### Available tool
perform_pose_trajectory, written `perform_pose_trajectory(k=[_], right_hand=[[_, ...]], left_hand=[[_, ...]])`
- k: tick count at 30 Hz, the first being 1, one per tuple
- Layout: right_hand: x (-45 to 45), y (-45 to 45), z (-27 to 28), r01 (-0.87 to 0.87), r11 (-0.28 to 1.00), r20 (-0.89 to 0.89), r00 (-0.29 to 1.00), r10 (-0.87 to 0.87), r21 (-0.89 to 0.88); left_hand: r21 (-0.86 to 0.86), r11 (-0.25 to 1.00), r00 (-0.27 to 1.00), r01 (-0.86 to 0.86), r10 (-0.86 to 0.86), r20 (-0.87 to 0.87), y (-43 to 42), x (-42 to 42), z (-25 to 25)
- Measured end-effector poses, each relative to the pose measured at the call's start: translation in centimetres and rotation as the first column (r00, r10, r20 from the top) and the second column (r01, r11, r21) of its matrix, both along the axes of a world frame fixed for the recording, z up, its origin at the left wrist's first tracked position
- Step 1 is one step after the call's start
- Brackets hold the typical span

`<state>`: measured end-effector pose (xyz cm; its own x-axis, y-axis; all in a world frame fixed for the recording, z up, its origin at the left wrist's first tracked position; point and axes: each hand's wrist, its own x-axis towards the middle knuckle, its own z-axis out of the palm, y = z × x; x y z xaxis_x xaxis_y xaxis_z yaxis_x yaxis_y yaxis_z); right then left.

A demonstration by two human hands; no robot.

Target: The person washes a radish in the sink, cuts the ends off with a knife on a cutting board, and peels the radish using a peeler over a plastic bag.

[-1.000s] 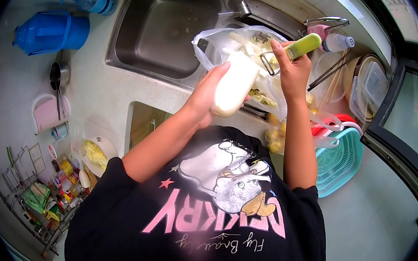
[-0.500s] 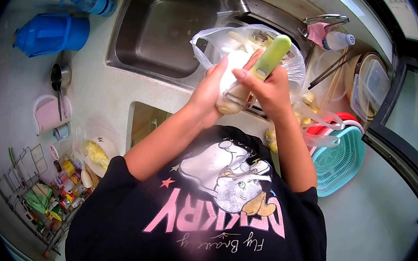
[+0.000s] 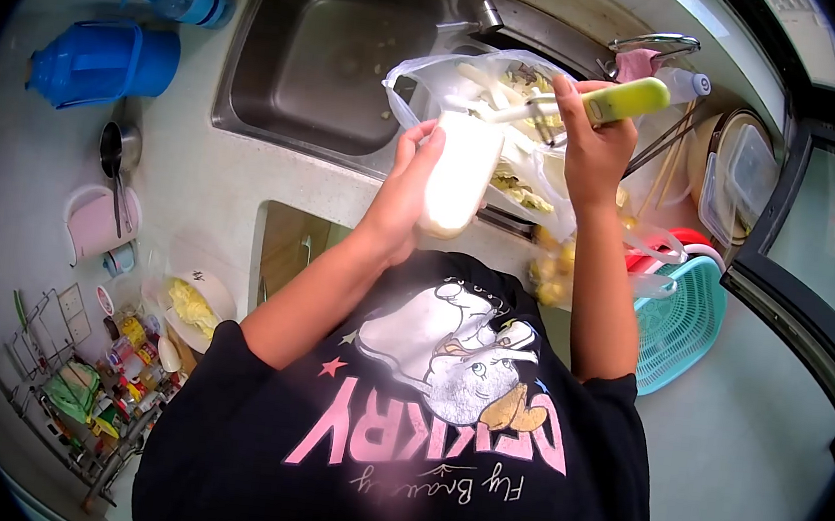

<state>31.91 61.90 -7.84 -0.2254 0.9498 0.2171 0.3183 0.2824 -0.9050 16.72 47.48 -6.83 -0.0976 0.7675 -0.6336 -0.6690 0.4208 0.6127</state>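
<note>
Left grip (image 3: 402, 191) clamped around white vegetable (image 3: 462, 176), right grip (image 3: 596, 155) around green-handled peeler (image 3: 626, 101).

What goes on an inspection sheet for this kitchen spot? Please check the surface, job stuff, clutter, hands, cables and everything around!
Surface: pale counter with a metal sink set in it.
Job's things: white vegetable and green-handled peeler, both held; an open plastic bag with leafy scraps beyond them.
Clutter: chopsticks and a bottle, right of the bag.
Left hand: holds the vegetable.
Right hand: holds the peeler by its handle.
Cables: nothing seen.
Surroundings: blue jug on the left; turquoise basket and dark-framed window on the right.
</note>
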Motion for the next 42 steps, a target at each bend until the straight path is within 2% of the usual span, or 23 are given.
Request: perform_pose_trajectory(k=[2, 4, 6, 9, 12, 14, 16, 17, 18, 19, 23, 26, 27, 28, 30, 33, 37, 40, 41, 42], right_hand=[[-0.4, -1.9, 1.9, -0.165, 0.932, -0.287, 0.955, 0.07, -0.322], [-1.2, -4.2, 2.6, -0.323, 0.889, -0.385, 0.904, 0.188, -0.324], [-1.7, -5.5, 3.6, -0.386, 0.816, -0.399, 0.892, 0.211, -0.431], [-2.1, -6.0, 2.6, -0.403, 0.795, -0.395, 0.89, 0.227, -0.453], [-2.1, -4.7, 1.9, -0.408, 0.783, -0.365, 0.897, 0.248, -0.47], [-2.1, -2.9, -0.6, -0.428, 0.81, -0.445, 0.864, 0.236, -0.402], [-1.4, 0.4, -2.8, -0.219, 0.888, -0.255, 0.959, 0.12, -0.404], [-0.4, 2.6, -5.2, -0.173, 0.979, -0.001, 0.985, 0.174, -0.112], [-0.4, 3.7, -5.5, -0.184, 0.963, 0.256, 0.958, 0.131, 0.198], [-0.3, 3.6, -5.9, -0.125, 0.985, 0.153, 0.983, 0.106, 0.122], [-0.7, 2.5, -3.3, -0.255, 0.879, 0.357, 0.928, 0.106, 0.403], [-0.7, 1.8, -3.0, -0.174, 0.963, 0.211, 0.969, 0.13, 0.207], [-0.5, 1.4, -2.8, -0.133, 0.991, -0.032, 0.991, 0.133, -0.02], [-0.4, 1.1, -2.7, -0.141, 0.958, -0.266, 0.961, 0.072, -0.25], [0.7, 1.2, -2.8, -0.134, 0.93, -0.058, 0.991, 0.122, -0.343], [0.6, 1.0, -3.3, -0.121, 0.939, -0.21, 0.976, 0.053, -0.323], [0.2, 0.4, -2.7, -0.122, 0.906, -0.339, 0.94, -0.025, -0.406], [0.1, -1.2, -0.8, -0.227, 0.89, -0.466, 0.885, 0.019, -0.396], [-0.4, -2.1, 0.4, -0.322, 0.882, -0.558, 0.825, 0.083, -0.345], [-1.3, -3.4, 2.3, -0.355, 0.865, -0.531, 0.838, 0.126, -0.354]], left_hand=[[0.019, 1.0, 1.0, 0.009, -0.009, 0.013, 0.3, -0.1, 0.3], [0.043, 0.999, 0.999, -0.022, 0.021, 0.032, 0.6, 0.1, -0.1], [0.03, 0.997, 0.994, -0.065, 0.062, 0.094, 0.9, 0.4, -0.6], [0.001, 0.994, 0.966, -0.113, 0.109, 0.233, 1.0, 0.8, -1.7], [-0.025, 0.999, 0.964, -0.042, 0.047, 0.263, 1.1, 0.5, -1.4], [-0.042, 0.999, 0.973, 0.015, -0.005, 0.231, 0.9, 0.1, -0.8], [-0.052, 0.998, 0.972, 0.044, -0.031, 0.232, 0.4, -0.1, -0.5], [-0.053, 0.997, 0.968, 0.047, -0.032, 0.247, 0.1, -0.2, -0.5], [-0.054, 0.997, 0.965, 0.054, -0.038, 0.26, 0.0, -0.4, -0.3], [-0.036, 0.998, 0.962, 0.046, -0.034, 0.271, -0.1, -0.4, -0.2], [-0.012, 1.0, 0.992, -0.006, 0.007, 0.123, 0.2, -0.9, -0.1], [-0.007, 1.0, 0.996, -0.017, 0.018, 0.085, 0.4, -1.4, -0.3], [-0.006, 1.0, 0.994, -0.011, 0.012, 0.105, 0.4, -1.6, -0.5], [-0.006, 1.0, 0.992, -0.006, 0.006, 0.125, 0.4, -1.7, -0.7], [0.002, 1.0, 0.992, 0.0, 0.0, 0.128, 0.4, -1.7, -0.8], [0.022, 1.0, 0.989, 0.008, -0.011, 0.146, 0.5, -1.6, -0.7], [0.041, 0.999, 0.987, 0.025, -0.032, 0.159, 0.7, -1.3, -0.6], [0.015, 0.999, 0.984, 0.037, -0.039, 0.174, 1.0, -1.2, 0.2], [0.046, 0.998, 0.981, 0.033, -0.041, 0.188, 1.0, -1.1, 0.1], [0.077, 0.997, 0.978, 0.03, -0.046, 0.202, 0.9, -1.0, -0.1]])
